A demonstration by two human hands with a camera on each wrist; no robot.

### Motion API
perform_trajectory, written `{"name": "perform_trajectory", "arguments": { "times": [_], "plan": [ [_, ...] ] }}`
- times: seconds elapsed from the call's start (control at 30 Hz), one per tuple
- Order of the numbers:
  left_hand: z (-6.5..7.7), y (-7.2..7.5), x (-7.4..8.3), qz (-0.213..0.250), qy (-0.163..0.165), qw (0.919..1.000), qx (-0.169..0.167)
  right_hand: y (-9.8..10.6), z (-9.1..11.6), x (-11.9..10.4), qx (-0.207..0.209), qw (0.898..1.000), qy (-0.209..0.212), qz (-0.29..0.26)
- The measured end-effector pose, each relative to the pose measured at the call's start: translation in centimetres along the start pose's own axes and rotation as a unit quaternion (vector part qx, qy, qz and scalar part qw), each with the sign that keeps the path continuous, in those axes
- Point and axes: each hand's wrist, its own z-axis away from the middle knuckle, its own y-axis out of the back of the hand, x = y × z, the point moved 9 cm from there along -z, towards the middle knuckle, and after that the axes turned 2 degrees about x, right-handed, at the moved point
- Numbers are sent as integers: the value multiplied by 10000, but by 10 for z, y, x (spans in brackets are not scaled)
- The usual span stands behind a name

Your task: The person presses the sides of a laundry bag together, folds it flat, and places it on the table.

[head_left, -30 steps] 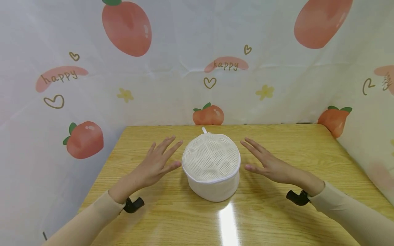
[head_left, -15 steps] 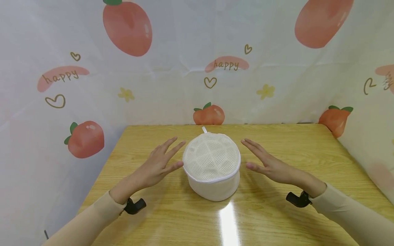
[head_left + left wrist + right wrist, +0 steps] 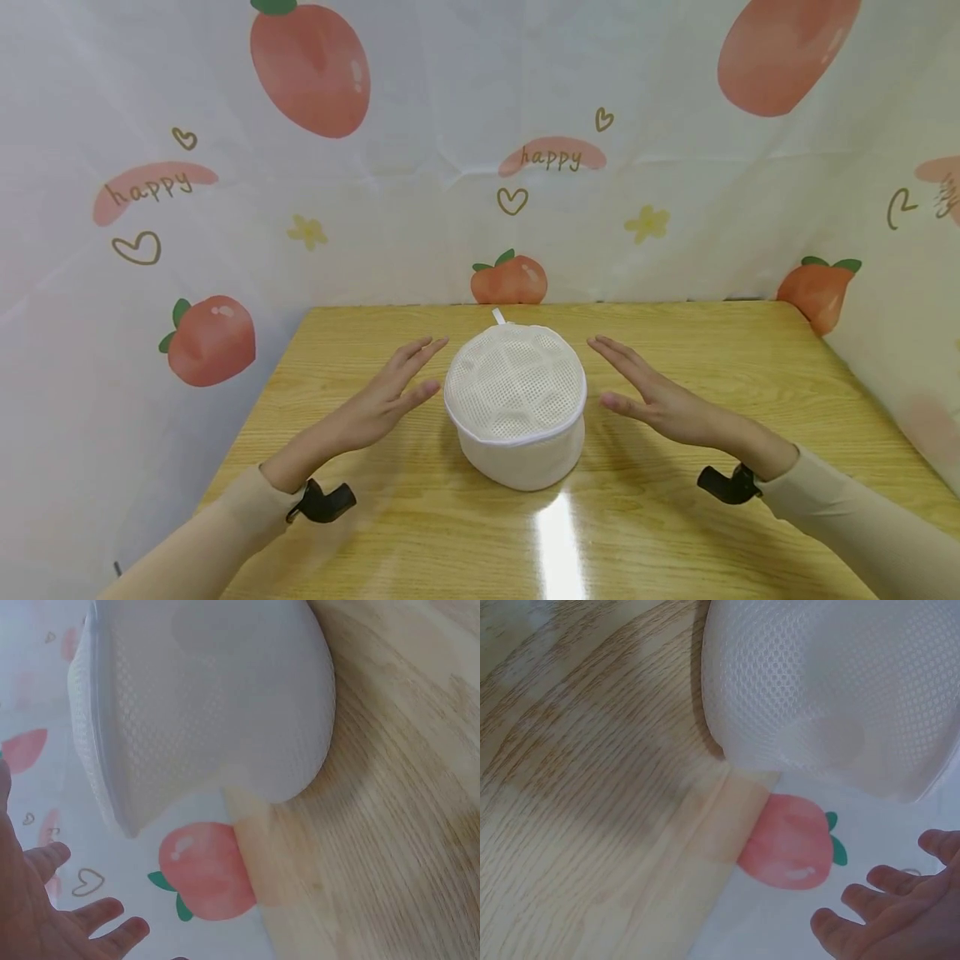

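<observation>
A round white mesh laundry bag [image 3: 516, 400] with a zipped rim stands upright in the middle of the wooden table, a small loop tab at its far edge. To its left hovers my left hand [image 3: 378, 404], fingers extended and apart from the bag. On the other side is my right hand [image 3: 667, 404], also with straight fingers and holding nothing. The left wrist view shows the bag's mesh side [image 3: 217, 690] beyond the left fingers [image 3: 101, 915]. From the right wrist, the bag's other side [image 3: 802, 690] appears above the right fingers [image 3: 870, 900].
The bag sits on a glossy wooden table [image 3: 360, 533]. A white cloth backdrop [image 3: 420, 217] printed with peaches and hearts rises behind the table and along both sides. Each wrist wears a black camera mount.
My left hand has shifted slightly and turned, its fingers drawing closer together and its thumb moving a little away from the bag. My right hand and the bag stay nearly still.
</observation>
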Motion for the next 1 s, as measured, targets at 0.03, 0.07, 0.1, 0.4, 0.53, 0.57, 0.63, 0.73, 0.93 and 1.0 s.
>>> {"name": "perform_trajectory", "arguments": {
  "times": [0.03, 0.07, 0.1, 0.4, 0.53, 0.57, 0.63, 0.73, 0.93, 1.0],
  "plan": [
    [0, 0, 0, -1, 7, 10000, -3, 0, 0, 0, -4, 10000, -16, -13],
    [0, 0, 0, -4, 16, 10000, -11, 0, 0, 0, -13, 10000, -29, -14],
    [0, 0, 0, -24, 18, 10000, -15, 0, 0, -1, -23, 10000, -32, -24],
    [0, -5, 0, -88, 34, 10000, -30, -5, -1, -1, -78, 9999, 16, -122],
    [2, -6, 0, -234, 35, 9997, 5, -9, 1, 1, -66, 9998, -37, -168],
    [2, -6, 0, -262, 44, 9996, 23, -10, 1, 2, -63, 9998, -46, -201],
    [3, -7, 0, -280, 34, 9996, 56, -12, 1, 2, -51, 9997, -18, -246],
    [5, -10, -1, -185, 21, 9998, 62, -15, 1, 2, -58, 9994, 18, -355],
    [1, -14, -3, 211, 58, 9996, 169, -17, 1, 2, -23, 9982, -72, -595],
    [0, -14, -4, 422, 162, 9988, 209, -17, 0, 2, -30, 9970, -125, -762]
  ]
}}
